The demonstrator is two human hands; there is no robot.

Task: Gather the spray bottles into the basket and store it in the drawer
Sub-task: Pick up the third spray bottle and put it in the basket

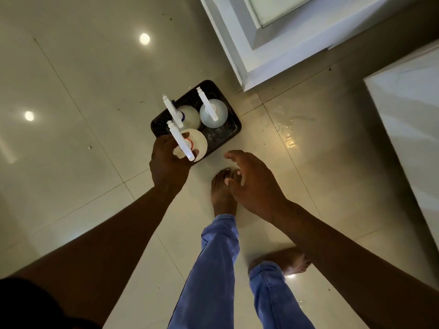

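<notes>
A dark perforated basket (228, 134) sits on the tiled floor below me. Two white spray bottles stand upright inside it: one with a blue collar (190, 116) at the left and one (213, 112) at the right. My left hand (167, 165) grips a third white spray bottle with an orange collar (196, 143) by its neck, over the basket's near left corner. My right hand (251, 184) hovers empty with spread fingers, just right of and nearer than the basket.
A white cabinet base (268, 53) stands beyond the basket at the upper right. Another white unit (408, 129) fills the right edge. My bare feet and blue jeans (218, 269) are on the glossy tiles close behind the basket.
</notes>
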